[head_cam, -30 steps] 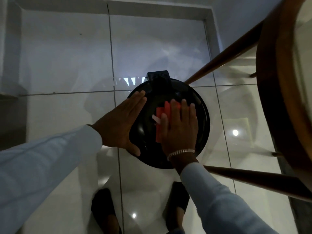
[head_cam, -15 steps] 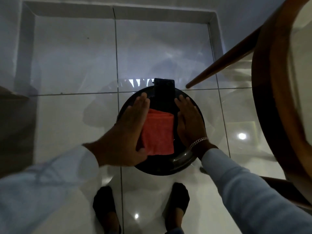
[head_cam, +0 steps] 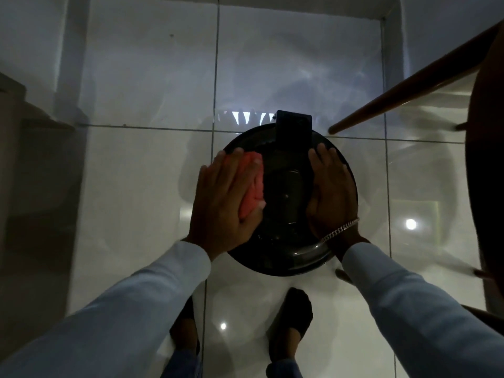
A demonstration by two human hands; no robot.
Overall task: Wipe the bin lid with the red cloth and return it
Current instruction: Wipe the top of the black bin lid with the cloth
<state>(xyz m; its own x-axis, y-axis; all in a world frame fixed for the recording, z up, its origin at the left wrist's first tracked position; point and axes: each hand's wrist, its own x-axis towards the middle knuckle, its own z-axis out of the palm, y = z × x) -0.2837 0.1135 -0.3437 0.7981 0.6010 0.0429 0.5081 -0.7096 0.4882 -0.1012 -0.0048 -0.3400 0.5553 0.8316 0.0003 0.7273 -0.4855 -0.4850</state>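
A round black bin lid (head_cam: 286,197) with a rectangular hinge tab at its far edge faces up below me on the tiled floor. The red cloth (head_cam: 252,184) lies bunched on the lid's left part. My left hand (head_cam: 223,205) presses flat on the cloth, fingers curled over it, covering most of it. My right hand (head_cam: 331,192), with a chain bracelet at the wrist, lies flat on the lid's right side, holding nothing.
Glossy white floor tiles (head_cam: 141,186) surround the bin. A wooden table with slanted legs (head_cam: 403,85) stands at the right, one leg ending close to the lid's far right rim. My two dark-socked feet (head_cam: 293,315) stand just in front of the bin.
The cloth went from under my right hand to under my left hand, which slid it to the lid's left side. My right hand shifted to the lid's right side.
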